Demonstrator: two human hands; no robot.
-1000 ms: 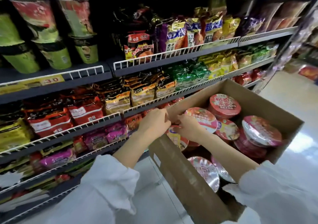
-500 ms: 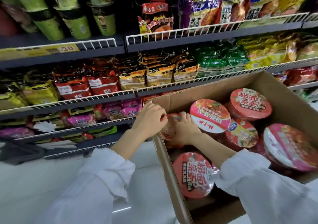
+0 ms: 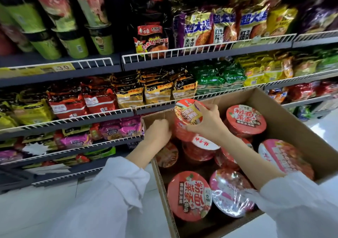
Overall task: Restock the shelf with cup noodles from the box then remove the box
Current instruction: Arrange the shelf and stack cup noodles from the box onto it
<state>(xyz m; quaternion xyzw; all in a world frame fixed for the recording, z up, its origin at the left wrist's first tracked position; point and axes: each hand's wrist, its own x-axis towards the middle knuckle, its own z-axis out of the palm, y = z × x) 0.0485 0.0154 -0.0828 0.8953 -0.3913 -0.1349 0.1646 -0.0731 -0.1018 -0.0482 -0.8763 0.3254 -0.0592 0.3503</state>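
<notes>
Right grip (image 3: 206, 122) clasps a round, glossy film-wrapped noodle bowl (image 3: 189, 114), tilted, above the cardboard box (image 3: 285, 128). Left grip (image 3: 158, 130) curls over the box's near corner. Below them lie more foil-lidded bowls (image 3: 189, 194); wire-fronted shelf (image 3: 91, 116) beyond.

Bright shop light, wide-angle view bent at the edges
Glare on wrapped lids (image 3: 232, 192); top shelf (image 3: 117, 62) dark, corners blurred
</notes>
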